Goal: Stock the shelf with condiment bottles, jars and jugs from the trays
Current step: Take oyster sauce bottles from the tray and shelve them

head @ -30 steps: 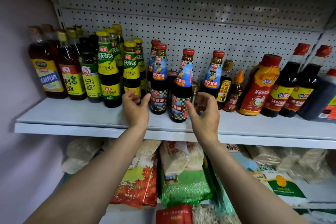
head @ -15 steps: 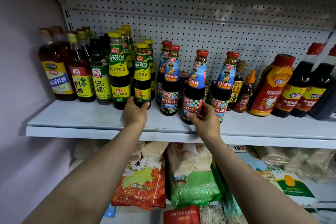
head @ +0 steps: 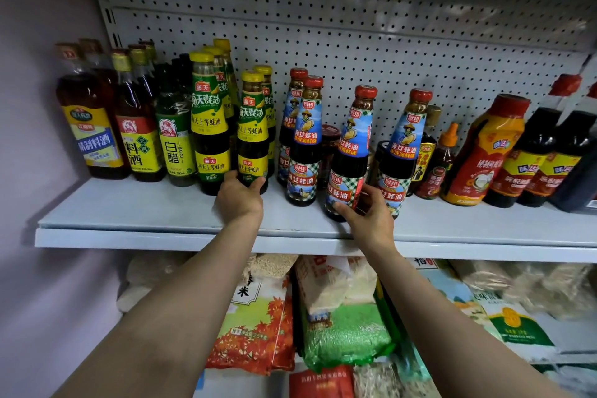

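Note:
My left hand [head: 239, 198] grips the base of a yellow-capped, green-labelled oyster sauce bottle [head: 253, 126] standing on the grey shelf [head: 129, 203]. My right hand [head: 366, 212] grips the base of a red-capped, blue-labelled oyster sauce bottle [head: 353, 145], which stands near the shelf's front. A matching bottle [head: 304, 139] stands to its left and another [head: 403, 152] to its right, partly behind my fingers.
Cooking wine and vinegar bottles [head: 135, 126] fill the shelf's left end. An orange-red bottle [head: 484, 152] and dark soy bottles [head: 546, 158] stand at the right. A pegboard back panel [head: 355, 26] rises behind. Bags of rice and grain [head: 342, 326] lie on the shelf below.
Both hands have moved forward from the shelf's front onto bottle bases: the left now grips the green-labelled bottle, the right the blue-labelled one. The camera has shifted left.

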A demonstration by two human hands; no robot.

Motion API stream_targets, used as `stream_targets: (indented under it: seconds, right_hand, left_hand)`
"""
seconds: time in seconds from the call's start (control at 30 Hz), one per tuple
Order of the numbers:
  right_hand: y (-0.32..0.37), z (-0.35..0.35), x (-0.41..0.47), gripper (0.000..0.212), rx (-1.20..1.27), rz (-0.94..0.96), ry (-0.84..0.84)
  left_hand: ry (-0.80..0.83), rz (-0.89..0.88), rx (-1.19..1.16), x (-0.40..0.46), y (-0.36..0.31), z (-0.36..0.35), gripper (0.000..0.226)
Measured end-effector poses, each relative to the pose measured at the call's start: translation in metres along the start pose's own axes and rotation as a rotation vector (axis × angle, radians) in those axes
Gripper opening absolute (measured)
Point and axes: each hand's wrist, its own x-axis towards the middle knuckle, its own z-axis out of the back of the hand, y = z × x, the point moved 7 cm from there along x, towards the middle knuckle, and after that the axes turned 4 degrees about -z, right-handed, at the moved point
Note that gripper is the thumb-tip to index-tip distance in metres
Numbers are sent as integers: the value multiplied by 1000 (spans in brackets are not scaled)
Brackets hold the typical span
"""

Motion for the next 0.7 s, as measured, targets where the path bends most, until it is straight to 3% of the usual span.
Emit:
stream_targets:
  seconds: [0.43,0.53,0.6,0.7]
  right_hand:
    - [2,-9,-2,63,37,-6,162]
    - [6,-17,-6,66,38,-5,262]
    - [9,-25,-8,63,33,10,326]
    - [14,-37,-14,60,25,34,409]
  left_hand:
    - [-65,46,-59,-15,-10,12,61]
    - [-116,-40,-93,-23,-13,23,58]
    - [-42,-118,-219,-31,-17,21,50]
    - [233,-141,-364,-50,-27,7,49]
